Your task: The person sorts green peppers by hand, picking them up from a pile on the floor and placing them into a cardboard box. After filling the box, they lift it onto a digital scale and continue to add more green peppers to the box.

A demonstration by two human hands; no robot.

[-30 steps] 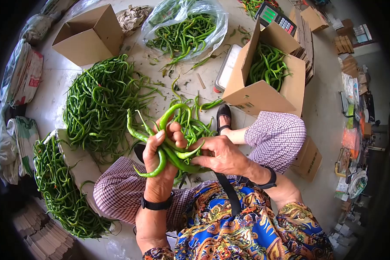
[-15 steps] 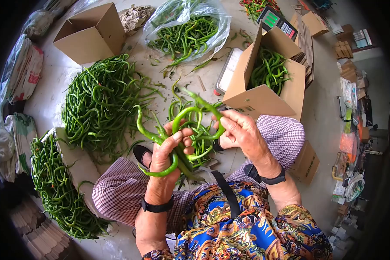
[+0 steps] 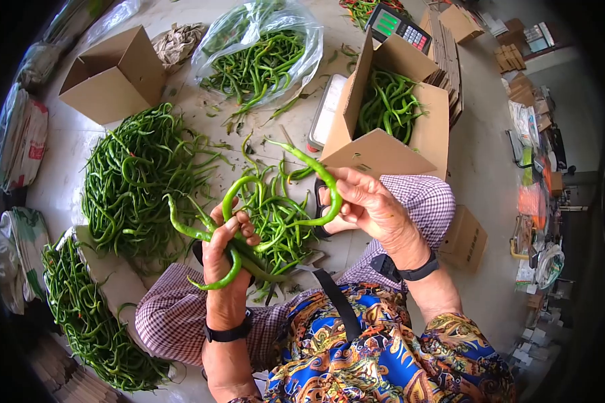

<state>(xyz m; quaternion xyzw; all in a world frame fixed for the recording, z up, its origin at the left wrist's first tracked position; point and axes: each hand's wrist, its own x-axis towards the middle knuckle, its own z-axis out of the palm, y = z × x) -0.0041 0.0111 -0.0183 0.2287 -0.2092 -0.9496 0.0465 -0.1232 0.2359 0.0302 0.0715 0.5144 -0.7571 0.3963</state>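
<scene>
Several long green peppers are bunched in my left hand, whose fingers wrap round them at the centre. Just to the right, my right hand pinches one curved green pepper between thumb and fingers. Its tip points up and left, and its lower end curls toward the bunch. Beneath and between both hands lies a loose pile of green peppers on the floor. A bigger heap of green peppers is to the left of my left hand.
An open carton with peppers stands on a scale at the upper right. A clear bag of peppers and an open carton are farther back. A long container of peppers lies at the lower left.
My hands have moved apart a little. The curved pepper in my right hand now shows more fully, away from the bunch. The whole view has shifted, with the surroundings farther left.
</scene>
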